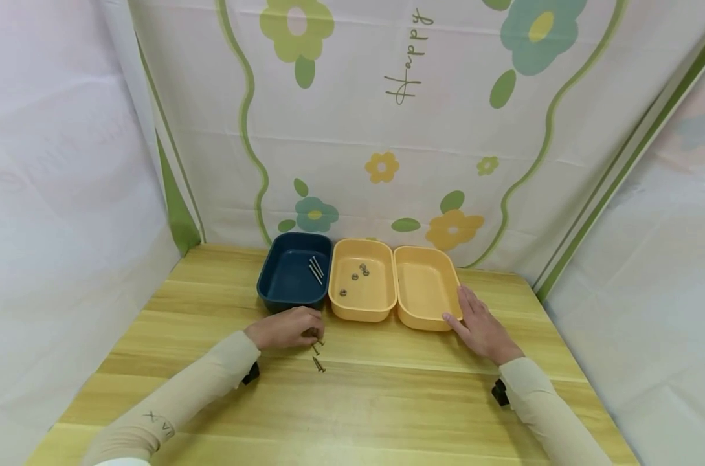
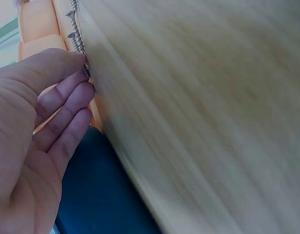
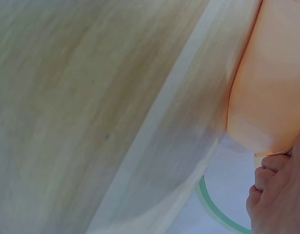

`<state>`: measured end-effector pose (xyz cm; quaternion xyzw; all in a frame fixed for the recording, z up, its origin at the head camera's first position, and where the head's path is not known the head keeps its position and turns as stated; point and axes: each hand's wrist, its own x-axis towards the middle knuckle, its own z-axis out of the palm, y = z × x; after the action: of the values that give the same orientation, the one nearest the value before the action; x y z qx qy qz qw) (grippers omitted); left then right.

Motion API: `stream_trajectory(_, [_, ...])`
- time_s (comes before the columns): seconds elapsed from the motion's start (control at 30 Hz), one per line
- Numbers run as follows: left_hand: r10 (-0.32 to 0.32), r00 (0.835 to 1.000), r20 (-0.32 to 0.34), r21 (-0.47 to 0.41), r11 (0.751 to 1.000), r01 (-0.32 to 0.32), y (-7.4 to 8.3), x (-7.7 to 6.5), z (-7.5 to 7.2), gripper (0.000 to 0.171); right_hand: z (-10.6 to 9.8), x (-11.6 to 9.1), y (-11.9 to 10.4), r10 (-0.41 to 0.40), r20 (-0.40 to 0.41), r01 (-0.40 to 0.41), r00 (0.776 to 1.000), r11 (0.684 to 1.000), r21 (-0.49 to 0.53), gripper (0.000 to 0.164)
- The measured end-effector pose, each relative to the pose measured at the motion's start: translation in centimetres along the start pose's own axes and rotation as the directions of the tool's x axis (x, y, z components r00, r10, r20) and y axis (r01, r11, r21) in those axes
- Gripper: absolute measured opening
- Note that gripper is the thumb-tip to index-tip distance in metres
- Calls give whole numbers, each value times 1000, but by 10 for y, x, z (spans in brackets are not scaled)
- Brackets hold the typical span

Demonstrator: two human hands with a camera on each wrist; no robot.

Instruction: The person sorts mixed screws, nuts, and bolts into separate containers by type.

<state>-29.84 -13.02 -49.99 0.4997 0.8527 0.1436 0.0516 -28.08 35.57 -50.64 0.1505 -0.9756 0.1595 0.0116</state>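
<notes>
My left hand [image 1: 290,327] is low over the table in front of the dark blue box, its thumb and fingertips pinching a screw [image 2: 85,71] that is mostly hidden by the thumb. Several bronze-coloured screws [image 1: 318,364] lie on the wood right beside those fingertips. In the left wrist view more screws [image 2: 76,36] lie in a row beyond the thumb. My right hand [image 1: 480,330] rests against the front right corner of the right yellow box [image 1: 426,321], fingers along its side and thumb at the front rim.
The dark blue box [image 1: 290,303] holds several long silver screws or nails [image 1: 316,270]. Beside it, the middle yellow box [image 1: 360,315] contains several nuts [image 1: 355,277]. All three boxes stand in a row at the back of the wooden table [image 1: 375,401], before a flowered cloth [image 1: 329,129].
</notes>
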Motion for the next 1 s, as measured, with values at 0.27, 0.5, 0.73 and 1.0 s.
stream_trajectory(0.27, [-18, 999, 32, 3, 1000, 18, 2, 3, 1, 10, -1, 0, -1, -1, 3, 1, 1000, 1000, 6, 91])
stream_trajectory(0.5, [-4, 1000, 8, -16, 1000, 4, 4, 5, -1, 9, 0, -1, -1, -3, -5, 3, 1000, 1000, 7, 90])
stream_trajectory(0.73, [6, 1000, 4, 44, 999, -6, 15, 9, -8, 5, 0, -1, 0, -6, -9, 6, 1000, 1000, 5, 91])
stream_trajectory(1.0, [76, 997, -3, 105, 992, -75, 31, 17, -24, 6, 0, -1, 0, -10, -17, 10, 1000, 1000, 3, 90])
